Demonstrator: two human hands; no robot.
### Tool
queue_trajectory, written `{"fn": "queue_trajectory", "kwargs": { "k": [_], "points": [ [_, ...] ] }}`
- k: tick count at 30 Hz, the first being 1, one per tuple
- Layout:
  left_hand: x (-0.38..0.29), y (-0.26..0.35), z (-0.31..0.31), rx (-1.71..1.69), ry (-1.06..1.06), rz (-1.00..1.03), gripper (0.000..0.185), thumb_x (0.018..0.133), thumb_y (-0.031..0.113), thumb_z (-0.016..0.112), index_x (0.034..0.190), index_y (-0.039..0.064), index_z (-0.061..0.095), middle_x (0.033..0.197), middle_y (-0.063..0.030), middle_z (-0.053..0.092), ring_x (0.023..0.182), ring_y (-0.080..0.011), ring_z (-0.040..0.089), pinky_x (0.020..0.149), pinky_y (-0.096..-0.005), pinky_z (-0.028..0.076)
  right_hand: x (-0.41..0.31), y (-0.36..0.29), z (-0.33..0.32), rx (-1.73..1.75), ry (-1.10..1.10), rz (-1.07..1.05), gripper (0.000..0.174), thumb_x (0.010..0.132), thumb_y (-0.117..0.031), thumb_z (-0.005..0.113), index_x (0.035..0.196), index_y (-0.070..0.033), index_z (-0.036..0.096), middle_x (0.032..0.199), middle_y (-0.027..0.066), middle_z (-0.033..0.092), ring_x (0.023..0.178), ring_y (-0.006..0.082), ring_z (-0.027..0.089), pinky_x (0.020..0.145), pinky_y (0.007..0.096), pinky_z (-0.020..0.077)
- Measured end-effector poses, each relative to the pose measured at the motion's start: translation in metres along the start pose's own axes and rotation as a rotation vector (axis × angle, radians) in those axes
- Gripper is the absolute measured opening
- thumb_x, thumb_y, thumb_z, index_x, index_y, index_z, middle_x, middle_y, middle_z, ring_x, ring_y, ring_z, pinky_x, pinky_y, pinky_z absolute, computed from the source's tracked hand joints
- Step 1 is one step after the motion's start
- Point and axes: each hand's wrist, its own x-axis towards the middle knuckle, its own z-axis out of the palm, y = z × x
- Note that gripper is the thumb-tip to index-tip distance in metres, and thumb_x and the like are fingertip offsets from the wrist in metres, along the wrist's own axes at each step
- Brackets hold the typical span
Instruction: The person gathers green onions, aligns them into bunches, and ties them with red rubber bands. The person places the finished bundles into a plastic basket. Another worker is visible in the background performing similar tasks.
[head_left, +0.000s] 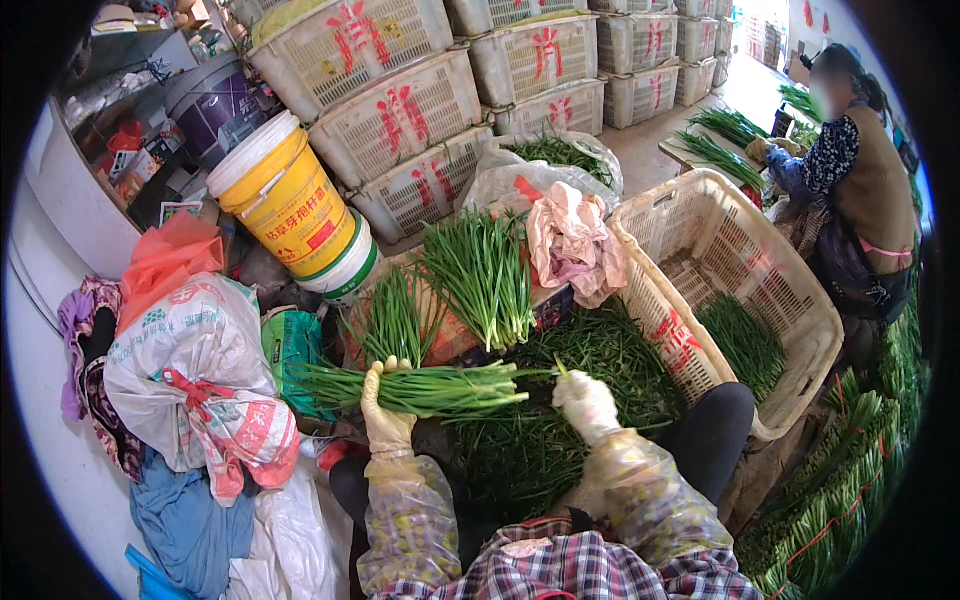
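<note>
My left hand (388, 409), in a pale glove, is wrapped around a bunch of green garlic chives (457, 390). The bunch lies sideways, its pale cut ends pointing right. Just off those ends, my right hand (586, 401), in a white glove, pinches a thin yellowish-green leaf (561, 367). Whether that leaf is still joined to the bunch is hard to tell. Beyond my hands, a large pile of chives (484, 277) and a smaller one (397, 319) rest on an orange-covered surface (450, 337). Loose chive trimmings (517, 465) cover the space between my knees.
On the right stands a pale plastic crate (802, 352) with chives (739, 341) inside. Tied chive bundles (840, 480) line the right side. A yellow bucket (292, 202) and white sack (195, 360) stand left; stacked crates (397, 120) rise behind. Another person (862, 172) works at the far right.
</note>
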Motion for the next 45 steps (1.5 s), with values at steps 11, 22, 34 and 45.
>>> {"fn": "queue_trajectory", "kwargs": {
  "k": [11,22,34,45],
  "points": [
    [0.001,0.001,0.005,-0.013,-0.156,-0.004,0.021,0.102,0.018,0.055,0.118,0.008,0.065,0.117,-0.0119,0.070,0.116,-0.0313,0.064,0.100,-0.0528,0.053,-0.001,-0.033,-0.061,0.782,-0.206,0.129,0.025,0.105,-0.023,0.051,0.110,-0.005,0.068,0.078,-0.0019,0.065,0.062,0.0045,0.052,0.059,0.0189,0.0410],
    [-0.006,0.010,0.027,0.078,-0.216,0.033,0.019,0.099,0.012,0.058,0.117,0.007,0.064,0.117,-0.0127,0.070,0.116,-0.0314,0.064,0.102,-0.0525,0.051,0.005,-0.019,-0.031,0.762,-0.332,0.151,0.025,0.104,-0.025,0.053,0.103,-0.006,0.069,0.072,-0.0015,0.063,0.058,0.0052,0.050,0.055,0.0202,0.0417],
    [0.024,0.014,0.003,-0.166,0.136,-0.069,0.026,0.100,0.034,0.058,0.106,0.010,0.064,0.111,-0.0075,0.071,0.104,-0.0266,0.067,0.091,-0.0513,0.057,0.008,0.032,0.006,-0.026,-0.185,-0.067,0.033,0.096,-0.022,0.064,0.122,-0.003,0.067,0.107,0.0129,0.074,0.100,0.0194,0.069,0.090,0.0308,0.0527],
    [-0.019,-0.014,0.032,-0.108,0.134,-0.196,0.025,0.096,0.032,0.064,0.104,0.009,0.068,0.108,-0.0087,0.070,0.099,-0.0292,0.067,0.087,-0.0502,0.057,0.020,-0.055,0.043,0.914,-0.441,0.145,0.025,0.102,-0.027,0.059,0.109,-0.004,0.066,0.093,0.0034,0.072,0.068,0.0080,0.061,0.061,0.0219,0.0487]
  ]
}}
